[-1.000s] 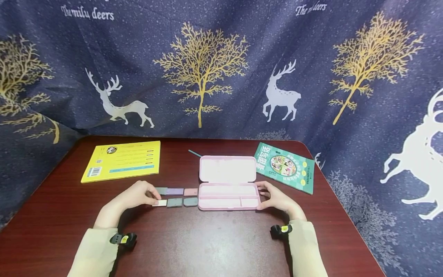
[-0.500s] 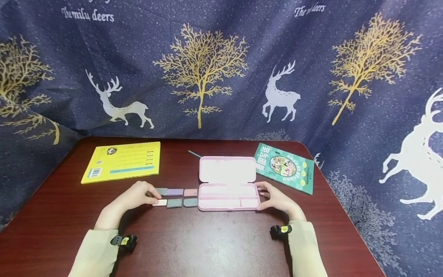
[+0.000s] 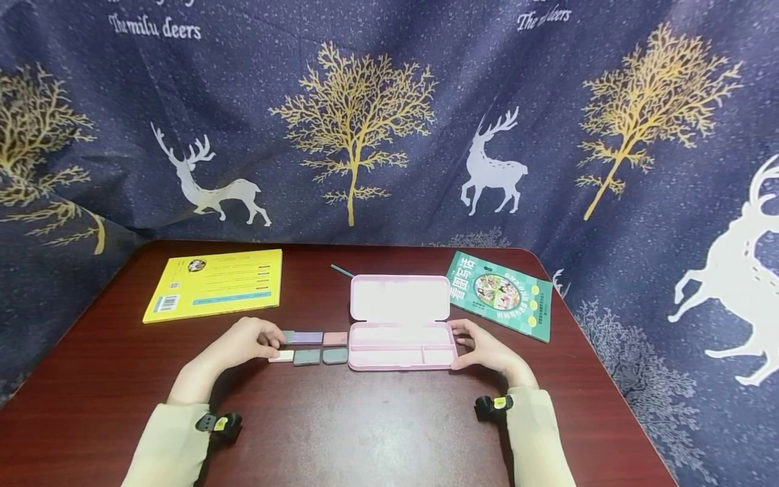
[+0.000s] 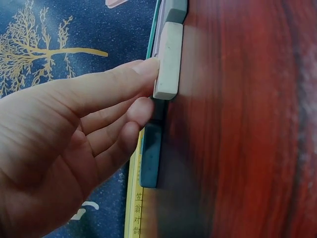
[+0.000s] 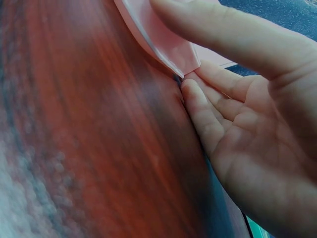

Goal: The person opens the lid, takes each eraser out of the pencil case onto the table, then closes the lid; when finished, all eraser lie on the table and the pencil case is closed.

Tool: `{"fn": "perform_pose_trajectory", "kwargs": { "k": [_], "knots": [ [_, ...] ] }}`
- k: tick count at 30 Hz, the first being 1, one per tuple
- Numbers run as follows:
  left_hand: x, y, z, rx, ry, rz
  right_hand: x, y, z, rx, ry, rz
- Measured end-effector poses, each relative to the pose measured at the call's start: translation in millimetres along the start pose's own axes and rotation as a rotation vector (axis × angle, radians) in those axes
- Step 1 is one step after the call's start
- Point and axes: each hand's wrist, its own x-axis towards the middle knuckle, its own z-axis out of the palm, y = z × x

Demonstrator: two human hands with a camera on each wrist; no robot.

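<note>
Two rows of small flat blocks, eraser-like in shape, run left from the open pink pencil case point(image 3: 400, 369). At the near row's left end, the thumb of my left hand point(image 3: 240, 341) touches a white block point(image 4: 170, 62). Its other fingers bend over the left end of the far row, near a green block point(image 3: 289, 336). Two grey-green blocks, one being this block point(image 3: 307, 356), and far-row purple point(image 3: 308, 337) and pink point(image 3: 335, 338) blocks continue toward the case. My right hand point(image 3: 483, 347) holds the case's right end, thumb at the near corner, fingers at the far one.
A yellow book point(image 3: 216, 284) lies at the back left of the dark red table point(image 3: 377, 433). At the back right a green book point(image 3: 505, 294) lies beside the case lid. A thin teal stick point(image 3: 341, 270) pokes out behind the lid. A patterned cloth hangs behind.
My left fingers have shifted slightly away and to the right over the far row's end; the thumb stays by the white block. The right hand and the case have not moved.
</note>
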Motion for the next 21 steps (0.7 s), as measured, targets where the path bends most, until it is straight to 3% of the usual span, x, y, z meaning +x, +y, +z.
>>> {"fn": "perform_pose_trajectory", "kwargs": {
  "k": [5, 8, 13, 21],
  "knots": [
    [5.1, 2.9, 0.0, -0.012, 0.013, 0.002, 0.1, 0.6, -0.4, -0.001, 0.002, 0.005],
    [9.6, 5.9, 1.0, -0.016, 0.054, 0.018, -0.1, 1.4, -0.4, -0.003, 0.002, 0.006],
    [19.1, 14.7, 3.5, -0.002, 0.182, 0.023, -1.0, 2.6, -0.5, -0.009, 0.001, 0.015],
    [38.2, 38.6, 7.3, -0.003, 0.404, -0.031, -0.7, 0.7, 0.2, -0.005, 0.002, 0.01]
  ]
}}
